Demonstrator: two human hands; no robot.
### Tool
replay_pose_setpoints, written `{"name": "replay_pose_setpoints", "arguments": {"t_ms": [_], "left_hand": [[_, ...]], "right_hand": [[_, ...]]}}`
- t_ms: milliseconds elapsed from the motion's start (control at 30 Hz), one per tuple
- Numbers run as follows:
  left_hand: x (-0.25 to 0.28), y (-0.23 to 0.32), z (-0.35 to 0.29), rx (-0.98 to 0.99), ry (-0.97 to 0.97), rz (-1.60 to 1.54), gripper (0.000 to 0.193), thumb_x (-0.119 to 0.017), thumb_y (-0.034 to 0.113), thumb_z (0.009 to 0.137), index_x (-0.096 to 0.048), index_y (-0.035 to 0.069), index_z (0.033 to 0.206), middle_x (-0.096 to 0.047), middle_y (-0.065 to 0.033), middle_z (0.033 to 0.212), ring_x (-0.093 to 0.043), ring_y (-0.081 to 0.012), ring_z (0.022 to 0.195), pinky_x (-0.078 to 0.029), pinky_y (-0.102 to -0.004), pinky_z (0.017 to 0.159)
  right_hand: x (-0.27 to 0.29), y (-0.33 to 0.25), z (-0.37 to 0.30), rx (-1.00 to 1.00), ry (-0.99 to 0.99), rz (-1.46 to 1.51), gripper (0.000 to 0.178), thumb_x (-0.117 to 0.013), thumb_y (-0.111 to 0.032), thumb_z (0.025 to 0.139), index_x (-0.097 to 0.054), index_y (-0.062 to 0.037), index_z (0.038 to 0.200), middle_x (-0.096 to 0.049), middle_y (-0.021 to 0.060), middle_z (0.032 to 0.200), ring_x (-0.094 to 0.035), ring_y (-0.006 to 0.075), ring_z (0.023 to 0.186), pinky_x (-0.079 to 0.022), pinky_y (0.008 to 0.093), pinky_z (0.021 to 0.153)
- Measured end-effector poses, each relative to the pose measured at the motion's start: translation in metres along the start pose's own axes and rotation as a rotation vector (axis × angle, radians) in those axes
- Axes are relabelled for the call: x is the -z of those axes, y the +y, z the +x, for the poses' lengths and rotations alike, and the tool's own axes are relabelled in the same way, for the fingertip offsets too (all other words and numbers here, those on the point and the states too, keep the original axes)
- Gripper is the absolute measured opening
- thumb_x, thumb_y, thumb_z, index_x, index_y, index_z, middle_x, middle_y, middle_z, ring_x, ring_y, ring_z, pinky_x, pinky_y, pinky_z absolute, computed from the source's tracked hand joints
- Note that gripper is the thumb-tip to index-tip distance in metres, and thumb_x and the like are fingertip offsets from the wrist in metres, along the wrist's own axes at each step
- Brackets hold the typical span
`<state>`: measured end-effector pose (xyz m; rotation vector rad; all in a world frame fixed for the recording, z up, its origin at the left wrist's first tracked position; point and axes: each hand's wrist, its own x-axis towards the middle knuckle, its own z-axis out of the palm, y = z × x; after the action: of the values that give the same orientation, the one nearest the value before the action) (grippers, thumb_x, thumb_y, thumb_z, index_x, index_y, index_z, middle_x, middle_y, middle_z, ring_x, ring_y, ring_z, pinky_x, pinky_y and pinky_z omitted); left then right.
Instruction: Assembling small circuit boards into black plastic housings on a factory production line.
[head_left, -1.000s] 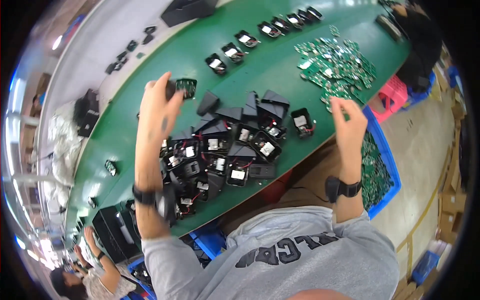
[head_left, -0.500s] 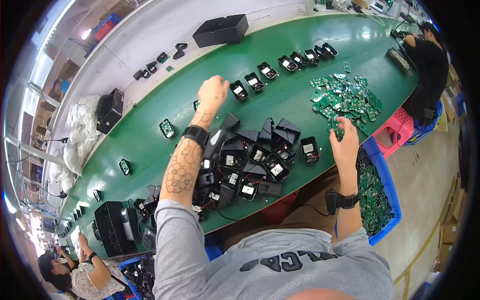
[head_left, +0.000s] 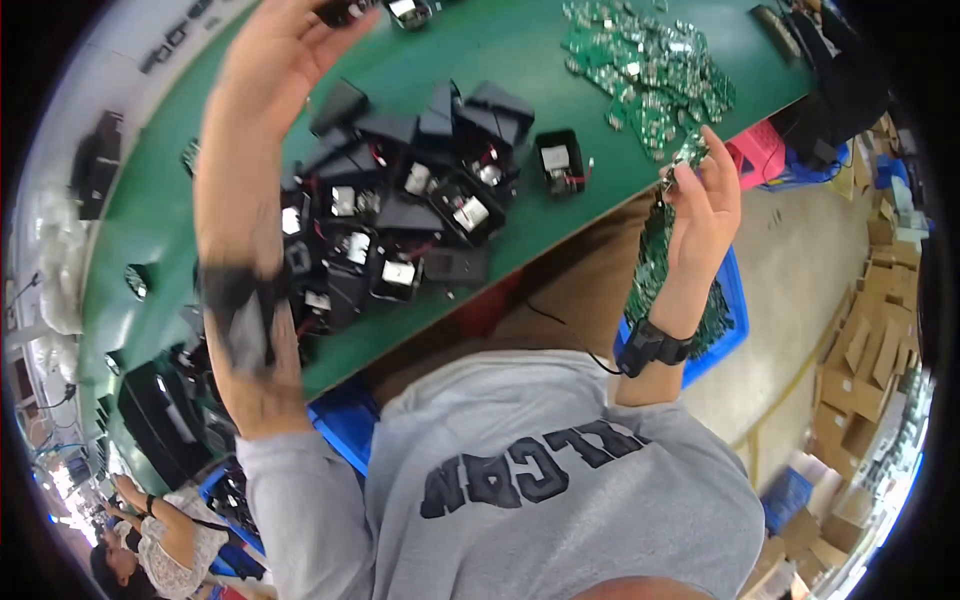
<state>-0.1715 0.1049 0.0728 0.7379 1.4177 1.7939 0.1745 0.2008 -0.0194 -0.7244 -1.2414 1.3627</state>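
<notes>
Stretched far forward to the top edge, my left hand (head_left: 285, 55) is closed on a small black plastic case (head_left: 347, 9), partly cut off by the picture's edge. Another open case (head_left: 408, 11) with a white part inside stands just right of it. My right hand (head_left: 708, 195), at the bench's near edge, pinches a green circuit board (head_left: 690, 150) between thumb and fingers. Beyond it lies a heap of green circuit boards (head_left: 650, 70). A pile of black cases (head_left: 400, 215), many open with white parts and red wires, sits between my arms.
One open black case (head_left: 560, 162) stands apart near the edge of the green bench (head_left: 540, 235). Below my right arm is a blue crate (head_left: 737, 290) of boards. A co-worker (head_left: 165, 540) sits at lower left; cardboard boxes (head_left: 860, 370) are stacked at right.
My view has tilted and shifted, so the bench sits higher. My left hand has taken hold of a case from the row. My right hand has lifted a board away from the heap.
</notes>
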Motion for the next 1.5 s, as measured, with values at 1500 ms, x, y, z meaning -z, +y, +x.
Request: {"name": "replay_pose_setpoints", "arguments": {"t_ms": [1500], "left_hand": [[-0.063,-0.086,-0.197,0.373,-0.13,-0.336,0.058,-0.058,0.006,0.093,-0.032,0.01,0.145,-0.047,-0.0151,0.126,-0.059,-0.0225,0.109,-0.058,-0.0365,0.084]], "right_hand": [[-0.047,-0.025,-0.074,-0.603,-0.541,0.029,0.015,-0.063,0.006,0.083,-0.062,0.0075,0.099,-0.068,0.013,0.082,-0.065,0.0147,0.06,-0.053,0.0233,0.051]]}}
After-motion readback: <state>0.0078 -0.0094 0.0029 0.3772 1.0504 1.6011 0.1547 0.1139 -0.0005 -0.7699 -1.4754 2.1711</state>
